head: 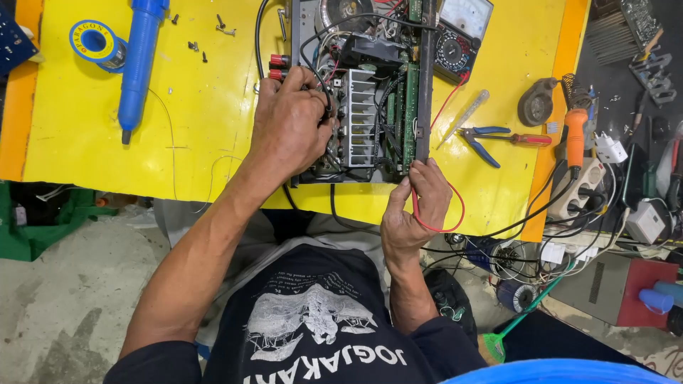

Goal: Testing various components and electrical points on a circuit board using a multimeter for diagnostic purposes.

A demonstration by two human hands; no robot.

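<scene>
An opened electronic chassis (370,99) with circuit boards, a heat sink and wiring lies on the yellow table (206,85). My left hand (288,124) rests inside its left side, fingers curled around black wires near the red terminals (279,65). My right hand (416,203) sits at the chassis's near right corner, pinching a red test lead wire (455,213) that loops beside it. A black multimeter (462,32) stands at the chassis's far right side.
A blue desoldering pump (139,64) and a solder spool (96,41) lie at the far left, with loose screws (196,46) nearby. Blue-handled pliers (484,139), a red screwdriver (523,139), an orange soldering iron (575,135) and a power strip (580,188) crowd the right.
</scene>
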